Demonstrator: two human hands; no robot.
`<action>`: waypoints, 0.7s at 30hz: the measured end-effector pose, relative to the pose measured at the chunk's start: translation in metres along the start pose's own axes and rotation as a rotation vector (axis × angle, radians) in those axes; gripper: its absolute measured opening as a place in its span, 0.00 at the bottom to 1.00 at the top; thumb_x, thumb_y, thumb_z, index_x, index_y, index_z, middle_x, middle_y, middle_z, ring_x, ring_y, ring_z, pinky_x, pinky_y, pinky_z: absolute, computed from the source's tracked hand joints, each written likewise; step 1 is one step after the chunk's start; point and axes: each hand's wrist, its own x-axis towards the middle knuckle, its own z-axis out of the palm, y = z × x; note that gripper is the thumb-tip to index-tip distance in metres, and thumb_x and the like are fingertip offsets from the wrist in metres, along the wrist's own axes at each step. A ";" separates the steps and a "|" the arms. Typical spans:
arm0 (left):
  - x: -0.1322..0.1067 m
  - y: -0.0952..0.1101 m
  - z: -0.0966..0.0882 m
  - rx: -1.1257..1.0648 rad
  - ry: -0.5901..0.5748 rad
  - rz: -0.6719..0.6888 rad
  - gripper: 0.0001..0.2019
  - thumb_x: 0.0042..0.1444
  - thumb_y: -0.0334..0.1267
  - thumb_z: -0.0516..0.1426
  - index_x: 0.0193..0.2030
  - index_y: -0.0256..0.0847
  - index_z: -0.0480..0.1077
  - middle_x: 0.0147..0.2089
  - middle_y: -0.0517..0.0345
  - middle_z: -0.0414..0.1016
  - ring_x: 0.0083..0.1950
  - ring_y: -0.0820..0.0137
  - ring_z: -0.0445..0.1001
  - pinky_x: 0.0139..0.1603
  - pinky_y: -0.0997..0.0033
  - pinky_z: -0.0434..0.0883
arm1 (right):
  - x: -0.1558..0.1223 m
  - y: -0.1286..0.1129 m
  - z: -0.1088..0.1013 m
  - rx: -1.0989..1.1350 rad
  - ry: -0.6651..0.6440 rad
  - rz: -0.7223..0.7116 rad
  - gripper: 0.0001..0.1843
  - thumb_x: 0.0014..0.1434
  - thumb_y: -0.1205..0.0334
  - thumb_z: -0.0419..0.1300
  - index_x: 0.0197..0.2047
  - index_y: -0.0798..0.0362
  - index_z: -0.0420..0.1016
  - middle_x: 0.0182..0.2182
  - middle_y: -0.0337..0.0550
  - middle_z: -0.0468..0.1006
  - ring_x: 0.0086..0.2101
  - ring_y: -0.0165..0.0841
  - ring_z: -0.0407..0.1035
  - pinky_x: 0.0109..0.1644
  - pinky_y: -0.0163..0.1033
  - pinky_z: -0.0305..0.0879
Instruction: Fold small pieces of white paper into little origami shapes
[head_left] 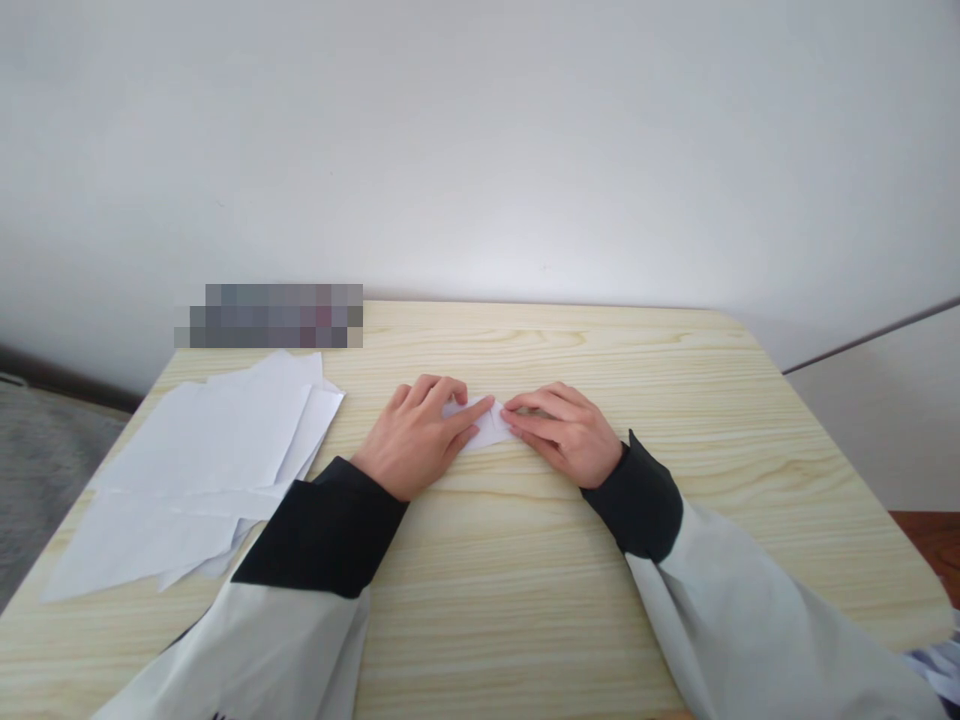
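Mid-table [487,600], a small white paper [493,431] is lying between the hands. Left hand [424,435] is resting on it, thumb and index apart, not gripping; right hand's [566,430] fingertips are touching its right end, can't tell if pinching. Loose sheets [210,440] are overlapping at left.

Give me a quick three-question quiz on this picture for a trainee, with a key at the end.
1. What are the left hand and the right hand both touching?
2. True or false: the sleeve cuffs are white.
3. Where do the larger sheets lie? A: right of both hands. B: between the hands. C: on the table's left side.

Key: 1. A small white paper piece. 2. False; they are black. 3. C.
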 end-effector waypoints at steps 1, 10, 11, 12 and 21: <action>0.000 0.000 0.000 0.003 -0.005 -0.001 0.18 0.62 0.38 0.51 0.58 0.50 0.65 0.47 0.50 0.68 0.48 0.60 0.63 0.44 0.60 0.65 | 0.000 0.000 0.000 0.000 -0.003 -0.002 0.11 0.63 0.63 0.54 0.42 0.50 0.78 0.43 0.43 0.78 0.40 0.34 0.67 0.43 0.42 0.65; 0.002 0.005 -0.004 -0.035 0.027 -0.040 0.15 0.62 0.40 0.50 0.54 0.50 0.69 0.46 0.52 0.70 0.48 0.61 0.65 0.43 0.61 0.64 | 0.001 -0.003 -0.002 -0.029 -0.020 0.007 0.11 0.63 0.63 0.53 0.42 0.51 0.77 0.42 0.44 0.78 0.40 0.34 0.67 0.43 0.42 0.64; 0.003 0.006 -0.003 -0.041 0.045 -0.057 0.14 0.62 0.41 0.50 0.52 0.50 0.70 0.45 0.53 0.70 0.47 0.61 0.65 0.42 0.62 0.64 | 0.001 -0.003 -0.002 -0.036 -0.024 0.008 0.11 0.63 0.63 0.53 0.41 0.51 0.77 0.42 0.44 0.78 0.40 0.34 0.66 0.43 0.42 0.63; 0.004 0.008 -0.003 -0.046 0.067 -0.075 0.14 0.62 0.42 0.51 0.51 0.50 0.72 0.44 0.53 0.70 0.46 0.62 0.65 0.41 0.62 0.64 | 0.002 -0.004 -0.002 -0.044 -0.030 0.008 0.11 0.63 0.63 0.53 0.41 0.51 0.78 0.42 0.44 0.78 0.40 0.34 0.66 0.43 0.42 0.63; 0.005 0.015 0.002 0.037 0.126 -0.129 0.14 0.61 0.47 0.51 0.49 0.52 0.72 0.41 0.54 0.72 0.44 0.62 0.66 0.37 0.64 0.60 | 0.002 -0.007 -0.001 -0.041 -0.013 0.025 0.12 0.62 0.64 0.53 0.43 0.53 0.77 0.40 0.45 0.77 0.40 0.35 0.66 0.42 0.43 0.63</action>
